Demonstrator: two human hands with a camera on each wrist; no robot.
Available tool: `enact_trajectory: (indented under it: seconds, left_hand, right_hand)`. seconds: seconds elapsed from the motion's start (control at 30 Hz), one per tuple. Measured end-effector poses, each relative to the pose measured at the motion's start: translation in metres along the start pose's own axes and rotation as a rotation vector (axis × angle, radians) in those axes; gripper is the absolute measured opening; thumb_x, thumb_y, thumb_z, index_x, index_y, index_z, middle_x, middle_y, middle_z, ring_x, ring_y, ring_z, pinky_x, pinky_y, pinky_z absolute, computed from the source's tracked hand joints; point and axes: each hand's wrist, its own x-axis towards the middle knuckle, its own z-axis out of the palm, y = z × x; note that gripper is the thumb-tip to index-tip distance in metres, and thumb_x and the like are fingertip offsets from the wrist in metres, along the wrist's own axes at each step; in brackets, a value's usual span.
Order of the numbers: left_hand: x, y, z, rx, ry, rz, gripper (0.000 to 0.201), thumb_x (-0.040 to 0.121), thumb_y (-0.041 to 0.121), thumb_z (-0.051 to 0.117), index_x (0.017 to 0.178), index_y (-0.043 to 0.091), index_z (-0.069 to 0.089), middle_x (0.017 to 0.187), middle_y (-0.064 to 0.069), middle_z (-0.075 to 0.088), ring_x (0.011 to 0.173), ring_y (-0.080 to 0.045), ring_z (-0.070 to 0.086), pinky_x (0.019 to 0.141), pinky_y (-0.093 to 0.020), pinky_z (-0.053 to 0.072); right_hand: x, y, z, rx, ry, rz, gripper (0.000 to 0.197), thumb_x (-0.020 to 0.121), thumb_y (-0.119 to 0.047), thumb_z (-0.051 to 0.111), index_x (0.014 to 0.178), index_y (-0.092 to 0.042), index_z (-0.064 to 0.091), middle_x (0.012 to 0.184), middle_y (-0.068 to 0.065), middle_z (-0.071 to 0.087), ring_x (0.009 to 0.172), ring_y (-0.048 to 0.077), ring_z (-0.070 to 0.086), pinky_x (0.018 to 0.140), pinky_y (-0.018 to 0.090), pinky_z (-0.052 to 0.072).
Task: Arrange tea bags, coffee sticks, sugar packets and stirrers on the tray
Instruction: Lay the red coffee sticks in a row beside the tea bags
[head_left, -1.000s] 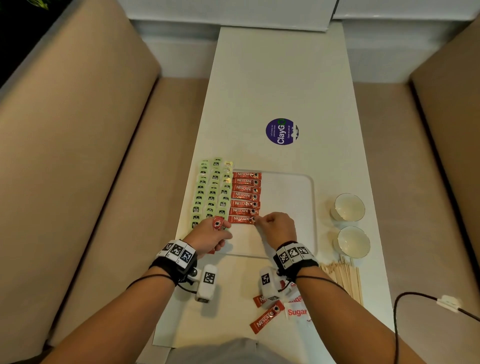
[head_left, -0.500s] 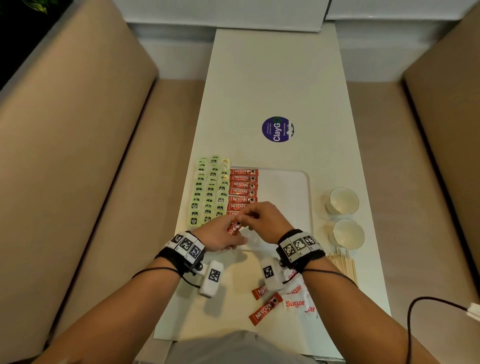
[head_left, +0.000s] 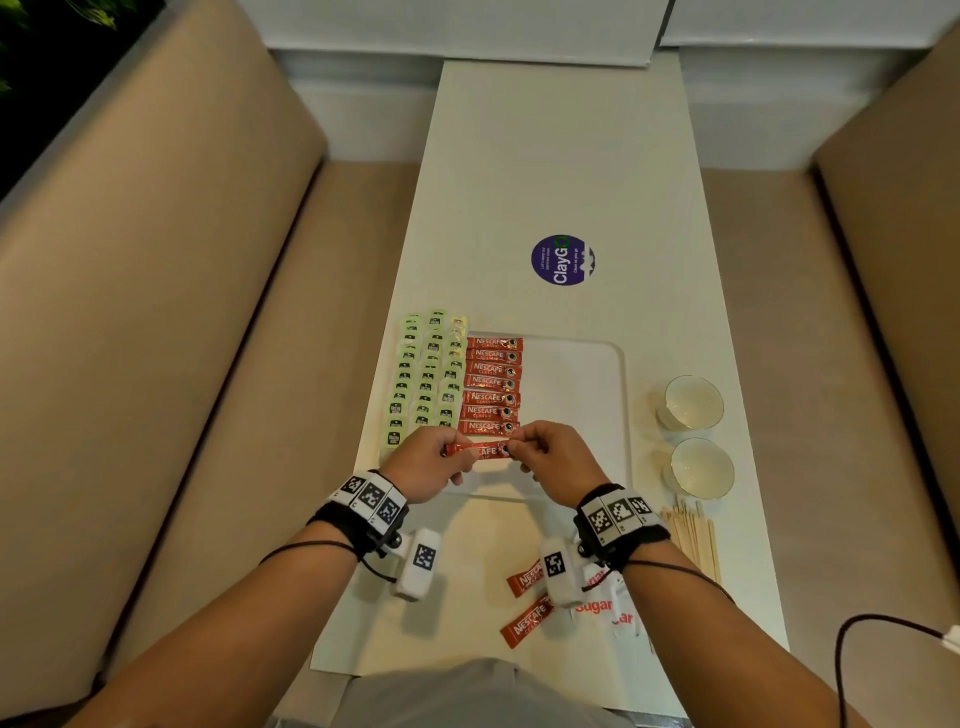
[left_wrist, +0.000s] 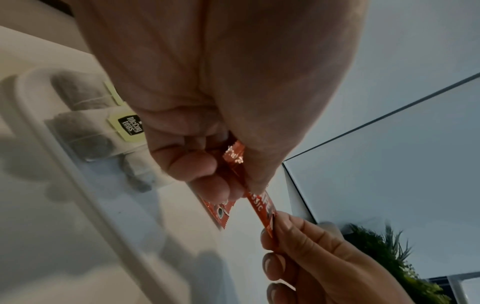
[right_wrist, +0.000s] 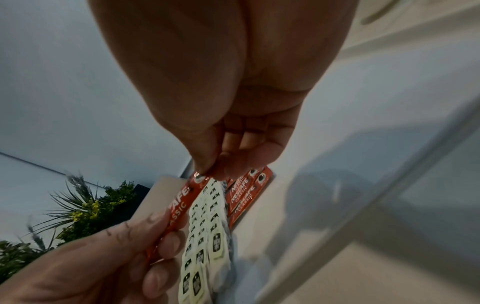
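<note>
So far, tea bags (head_left: 423, 382) and seven sticks (head_left: 491, 384) are laid on the tray (head_left: 582, 395); an eighth stick (head_left: 480, 450) is pinched over it by both hands (head_left: 426, 462) (head_left: 553, 457); two sticks (head_left: 525, 603), sugar (head_left: 605, 608) and stirrers (head_left: 693, 535) are left beside it.

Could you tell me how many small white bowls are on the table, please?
2. Both sit right of the tray: the far bowl and the near bowl, just beyond the stirrers. None looks hidden.

head camera looks down; 2 wrist cameras close, sharing coffee stick (head_left: 483, 450).
</note>
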Motion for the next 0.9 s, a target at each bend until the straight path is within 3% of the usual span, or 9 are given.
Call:
enact_trajectory:
  seconds: [0.13,0.33,0.47,0.53,0.6,0.67,0.77,0.83,0.9]
  left_hand:
    - [0.0,-0.006,0.001,0.031,0.037,-0.005,0.015,0.097,0.025,0.065,0.097,0.011,0.067,0.08,-0.006,0.064,0.06,-0.01,0.061,0.051,-0.017,0.044]
    - [-0.002,-0.028,-0.01,0.159,0.056,-0.109,0.016,0.094,0.027,0.067,0.086,0.015,0.061,0.082,0.005,0.063,0.067,-0.013,0.06,0.068,-0.028,0.051]
    - [-0.008,-0.032,-0.005,0.244,-0.047,-0.132,0.026,0.094,0.031,0.067,0.117,0.02,0.06,0.091,0.001,0.059,0.069,-0.009,0.053,0.067,-0.027,0.051]
    - [-0.01,-0.025,0.0,0.29,-0.115,-0.125,0.048,0.097,0.032,0.065,0.141,0.02,0.049,0.117,-0.008,0.064,0.067,-0.003,0.053,0.059,-0.019,0.043]
    - [-0.01,-0.018,0.005,0.332,-0.175,-0.095,0.065,0.097,0.035,0.063,0.154,0.024,0.033,0.135,-0.009,0.059,0.074,-0.007,0.063,0.068,-0.025,0.05]
    - [-0.01,-0.012,0.01,0.402,-0.223,-0.076,0.075,0.096,0.039,0.062,0.158,0.034,0.02,0.115,-0.007,0.07,0.08,-0.014,0.07,0.079,-0.032,0.056]
    - [-0.007,-0.007,0.015,0.468,-0.251,-0.075,0.088,0.094,0.043,0.063,0.157,0.039,0.001,0.079,0.004,0.068,0.073,-0.017,0.071,0.079,-0.037,0.059]
    - [-0.008,0.0,0.018,0.492,-0.269,-0.077,0.097,0.095,0.042,0.063,0.157,0.036,-0.012,0.082,0.002,0.069,0.076,-0.019,0.071,0.074,-0.032,0.057]
    - [-0.009,0.008,0.02,0.534,-0.275,-0.073,0.099,0.096,0.041,0.062,0.158,0.026,-0.015,0.107,-0.01,0.071,0.095,-0.026,0.069,0.075,-0.027,0.048]
  right_hand:
    - [0.002,0.01,0.001,-0.022,0.031,0.043,0.008,0.097,-0.021,0.066,0.092,-0.017,0.07,0.082,-0.001,0.073,0.065,0.005,0.064,0.061,0.02,0.048]
    - [0.013,0.025,0.003,-0.089,0.125,0.178,0.013,0.096,-0.021,0.067,0.086,-0.015,0.073,0.076,0.003,0.073,0.063,0.014,0.067,0.058,0.024,0.054]
    - [0.022,0.029,0.013,-0.171,0.16,0.22,0.016,0.091,-0.023,0.069,0.077,-0.02,0.073,0.077,-0.002,0.073,0.075,0.016,0.069,0.071,0.029,0.056]
    - [0.024,0.025,0.017,-0.194,0.18,0.222,0.017,0.089,-0.023,0.07,0.073,-0.019,0.073,0.076,-0.004,0.072,0.075,0.013,0.067,0.071,0.027,0.054]
    - [0.026,0.022,0.02,-0.219,0.186,0.229,0.018,0.088,-0.022,0.07,0.071,-0.018,0.074,0.075,-0.005,0.072,0.074,0.013,0.067,0.072,0.028,0.054]
    - [0.027,0.02,0.022,-0.246,0.182,0.236,0.02,0.088,-0.024,0.071,0.07,-0.017,0.074,0.073,-0.004,0.072,0.072,0.014,0.067,0.071,0.03,0.056]
    - [0.029,0.02,0.024,-0.272,0.184,0.242,0.024,0.088,-0.028,0.071,0.068,-0.014,0.074,0.069,-0.001,0.072,0.07,0.018,0.068,0.067,0.033,0.057]
    - [0.029,0.019,0.024,-0.277,0.192,0.244,0.026,0.087,-0.03,0.071,0.069,-0.012,0.075,0.069,0.001,0.073,0.07,0.021,0.069,0.067,0.035,0.059]
    - [0.029,0.019,0.024,-0.284,0.197,0.25,0.027,0.087,-0.032,0.071,0.069,-0.013,0.075,0.068,-0.001,0.073,0.068,0.02,0.069,0.067,0.037,0.06]
